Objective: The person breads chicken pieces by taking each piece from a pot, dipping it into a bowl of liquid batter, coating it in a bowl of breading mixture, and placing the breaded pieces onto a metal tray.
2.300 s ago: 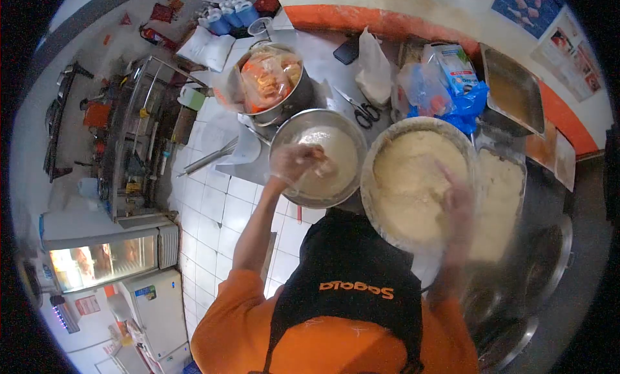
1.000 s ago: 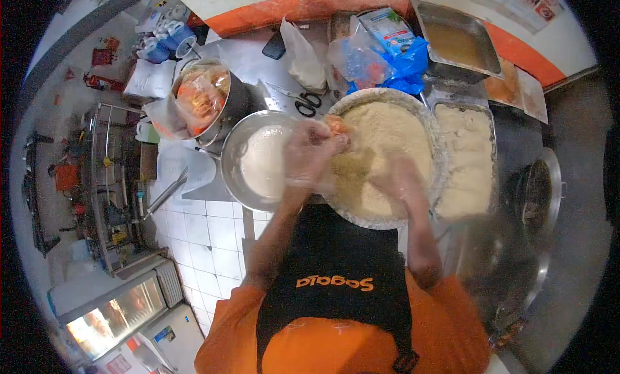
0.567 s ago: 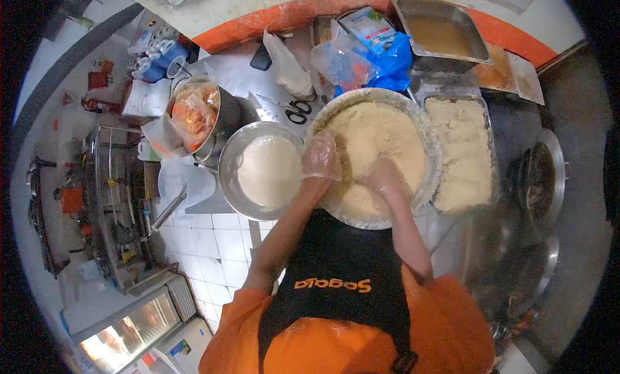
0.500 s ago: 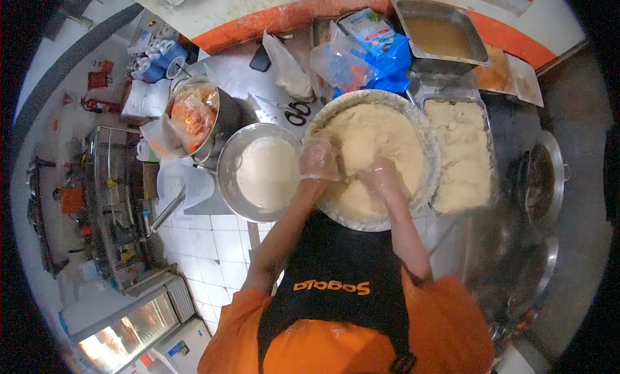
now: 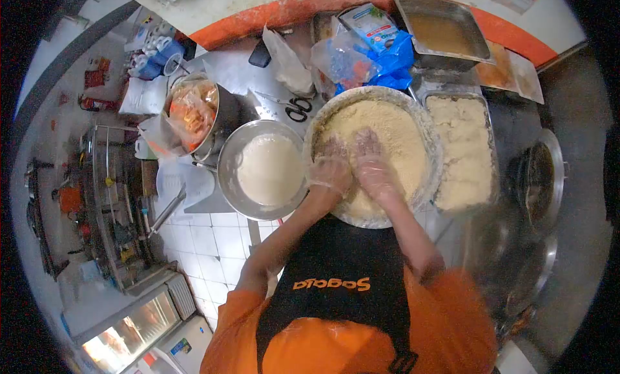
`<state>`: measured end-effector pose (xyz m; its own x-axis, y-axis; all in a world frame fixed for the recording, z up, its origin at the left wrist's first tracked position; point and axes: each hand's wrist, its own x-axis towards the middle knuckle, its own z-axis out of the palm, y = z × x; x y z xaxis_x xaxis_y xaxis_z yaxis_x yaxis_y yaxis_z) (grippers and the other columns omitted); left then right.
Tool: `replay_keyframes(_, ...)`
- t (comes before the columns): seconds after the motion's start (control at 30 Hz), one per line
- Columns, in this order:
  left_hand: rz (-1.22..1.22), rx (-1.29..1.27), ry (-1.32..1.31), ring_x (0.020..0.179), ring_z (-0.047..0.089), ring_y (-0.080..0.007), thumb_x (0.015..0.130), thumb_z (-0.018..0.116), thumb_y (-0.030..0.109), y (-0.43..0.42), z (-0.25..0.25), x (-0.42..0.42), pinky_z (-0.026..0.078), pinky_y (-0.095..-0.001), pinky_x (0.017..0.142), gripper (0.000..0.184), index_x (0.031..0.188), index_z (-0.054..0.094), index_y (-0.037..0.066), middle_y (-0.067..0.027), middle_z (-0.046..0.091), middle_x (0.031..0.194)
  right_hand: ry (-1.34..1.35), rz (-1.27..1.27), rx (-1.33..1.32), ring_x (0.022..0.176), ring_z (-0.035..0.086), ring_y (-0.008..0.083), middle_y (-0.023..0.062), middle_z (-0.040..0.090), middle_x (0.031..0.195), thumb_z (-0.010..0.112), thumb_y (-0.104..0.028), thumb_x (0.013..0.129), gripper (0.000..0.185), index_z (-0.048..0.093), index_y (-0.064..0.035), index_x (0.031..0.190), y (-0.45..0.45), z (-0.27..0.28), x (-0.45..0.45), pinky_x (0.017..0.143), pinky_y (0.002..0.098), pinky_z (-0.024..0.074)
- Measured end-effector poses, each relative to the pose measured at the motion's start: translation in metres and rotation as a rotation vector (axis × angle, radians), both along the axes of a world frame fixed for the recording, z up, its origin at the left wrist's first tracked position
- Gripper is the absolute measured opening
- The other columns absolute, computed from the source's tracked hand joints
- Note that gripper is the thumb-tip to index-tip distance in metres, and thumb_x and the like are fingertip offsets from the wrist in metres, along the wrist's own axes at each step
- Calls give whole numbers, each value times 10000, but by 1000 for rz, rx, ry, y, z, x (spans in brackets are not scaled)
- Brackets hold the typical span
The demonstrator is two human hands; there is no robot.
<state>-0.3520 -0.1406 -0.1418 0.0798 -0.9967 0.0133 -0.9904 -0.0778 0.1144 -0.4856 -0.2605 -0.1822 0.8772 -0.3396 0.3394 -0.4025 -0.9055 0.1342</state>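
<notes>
Both hands wear clear plastic gloves and are inside a large round bowl (image 5: 434,174) of pale yellow, crumb-like breading (image 5: 400,132). My left hand (image 5: 330,167) rests on the breading near the bowl's left side, its fingers stretched away from me and partly sunk in. Close beside it, my right hand (image 5: 372,159) lies palm down, fingers extended over the crumbs. Whether anything lies beneath the palms is hidden. Left of the bowl stands a metal bowl (image 5: 226,196) of creamy white batter (image 5: 268,170). To the right is a tray (image 5: 492,148) filled with pale, crumb-covered pieces (image 5: 458,154).
Black-handled scissors (image 5: 298,109) lie behind the two bowls. A pot (image 5: 226,119) with bagged orange food stands at the left, near a clear plastic jug (image 5: 187,180). Blue plastic bags (image 5: 394,67) and a deep metal pan (image 5: 445,35) of liquid sit at the back.
Both hands have gone from curled to stretched out on the breading. My right hand has moved slightly away from me and left, my left hand slightly right.
</notes>
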Motion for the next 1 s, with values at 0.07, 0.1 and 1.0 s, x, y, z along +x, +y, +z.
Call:
replay_keyframes(0.07,109,246,57,1121,618,-363,889,549,240,-33,7,3,507,-455,916,500,1319,545,-16,-236,607,1261,5,-8,378,1117,621,382,297,616,1207,657,-132,815,736,329,123,1423,-15,-18,-13,963,428,495)
replay_keyframes(0.1,215,522,125,1092,627,-350,885,566,261,-36,9,-1,510,-445,898,459,1268,592,9,-217,640,1196,13,-9,387,1117,621,382,297,616,1207,657,-132,815,736,329,123,1423,-13,-11,-23,963,428,495)
replay_keyframes(1.0,289,356,645,1044,627,-307,879,520,32,-11,79,25,430,-371,1030,593,1463,417,27,-281,632,1127,134,-607,1032,983,662,384,256,680,1031,817,-301,678,521,674,24,1059,11,38,-34,865,435,525)
